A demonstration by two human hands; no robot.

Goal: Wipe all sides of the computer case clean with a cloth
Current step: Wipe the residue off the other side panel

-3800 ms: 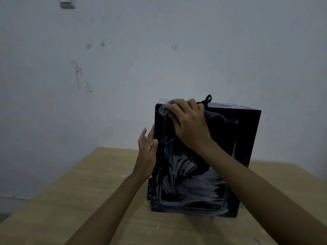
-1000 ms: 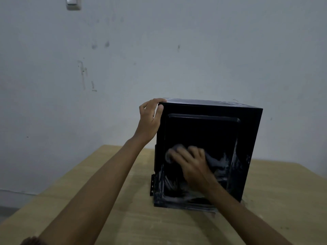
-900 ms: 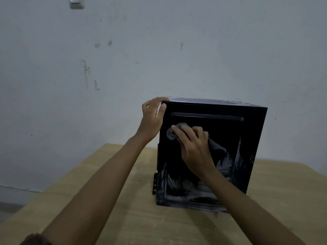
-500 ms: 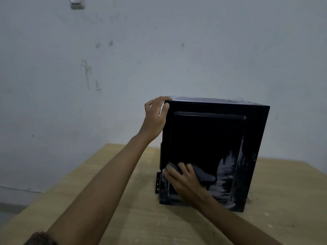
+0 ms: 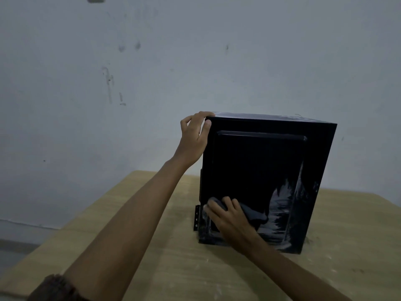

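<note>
Black computer case upright on the wooden surface, toward its far edge and near the wall. Left hand curled over the top-left corner, thumb on the near panel, steadying. Right hand laid flat on a dark cloth, fingers extended, pressing it against the lower-left of the near panel.

Likely to slide or rock backward if pushed hard this low, with only a corner grip up top. Risk also of snagging cloth or fingertips on the perforated metal bracket jutting from the lower-left edge, just beside the wiping fingers.

Pale dust streaks across the lower right of the panel, not yet wiped. Easy to smear rather than lift with a loaded cloth, so probably worth refolding first. Easy to miss as well: the bottom rim and the groove round the raised panel. Back and far sides hidden from here, condition unknown. Turning the case to reach them could scrape the surface or tip the case under a one-corner hold.
</note>
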